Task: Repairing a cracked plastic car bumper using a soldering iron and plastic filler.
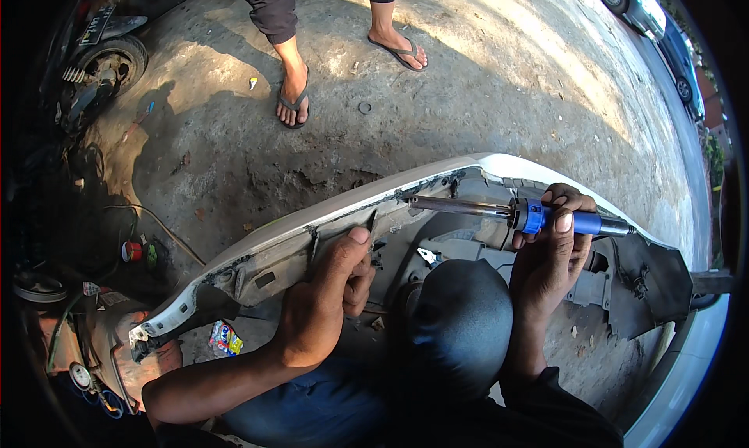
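A soldering iron (538, 216) with a blue handle is gripped in my right hand (558, 249), thumb and fingers wrapped round it. Its long metal shaft points left, and the tip meets the inner side of a white car bumper (328, 210) near the upper edge. The bumper lies across in front of me, its grey inside facing me. Left of the tip, my left hand (331, 292) is closed on the bumper's inner edge, thumb up and fingers curled. Whether something small is also between those fingers is hidden.
My dark-clothed knee (468, 315) rises below the bumper. Another person's sandalled feet (292, 101) stand beyond it. A motorcycle (105, 66) is at far left, an orange tank with a gauge (80, 376) at lower left. A colourful packet (225, 337) lies on the ground. Cars (647, 19) stand at upper right.
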A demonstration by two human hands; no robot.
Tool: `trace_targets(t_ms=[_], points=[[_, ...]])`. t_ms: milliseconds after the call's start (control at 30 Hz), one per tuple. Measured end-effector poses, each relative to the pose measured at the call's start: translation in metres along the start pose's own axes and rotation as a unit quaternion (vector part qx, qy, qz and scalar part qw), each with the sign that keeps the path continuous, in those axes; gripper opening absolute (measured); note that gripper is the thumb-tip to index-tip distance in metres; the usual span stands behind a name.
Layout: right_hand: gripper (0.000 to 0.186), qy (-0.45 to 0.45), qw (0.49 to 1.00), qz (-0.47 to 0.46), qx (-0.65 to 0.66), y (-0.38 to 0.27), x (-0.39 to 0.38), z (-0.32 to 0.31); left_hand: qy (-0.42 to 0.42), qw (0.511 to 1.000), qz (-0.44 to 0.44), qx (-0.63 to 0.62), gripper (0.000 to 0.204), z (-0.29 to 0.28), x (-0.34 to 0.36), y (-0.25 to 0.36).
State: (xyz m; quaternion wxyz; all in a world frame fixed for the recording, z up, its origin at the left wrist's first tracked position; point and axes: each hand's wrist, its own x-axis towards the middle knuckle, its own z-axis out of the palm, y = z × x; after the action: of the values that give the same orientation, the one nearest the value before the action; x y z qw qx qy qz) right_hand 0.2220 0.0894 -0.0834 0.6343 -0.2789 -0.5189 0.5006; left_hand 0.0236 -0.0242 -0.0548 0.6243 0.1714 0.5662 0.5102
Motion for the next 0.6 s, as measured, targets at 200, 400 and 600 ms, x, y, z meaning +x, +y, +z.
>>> trace_targets(t_ms=[200, 400, 600], points=[[0.023, -0.022, 1.000, -0.005, -0.013, 0.0011, -0.0004, -0.0032, 0.003, 1.000, -0.003, -0.006, 0.043, 0.0008, -0.0005, -0.0005], [0.023, 0.004, 1.000, 0.000, 0.002, 0.0006, -0.0007, 0.0008, 0.009, 1.000, 0.002, 0.004, 0.043, 0.0000, 0.0000, -0.0018], [0.023, -0.020, 1.000, -0.004, -0.015, 0.0002, -0.0009, -0.0020, 0.001, 1.000, 0.003, 0.007, 0.043, 0.0001, -0.0003, -0.0014]])
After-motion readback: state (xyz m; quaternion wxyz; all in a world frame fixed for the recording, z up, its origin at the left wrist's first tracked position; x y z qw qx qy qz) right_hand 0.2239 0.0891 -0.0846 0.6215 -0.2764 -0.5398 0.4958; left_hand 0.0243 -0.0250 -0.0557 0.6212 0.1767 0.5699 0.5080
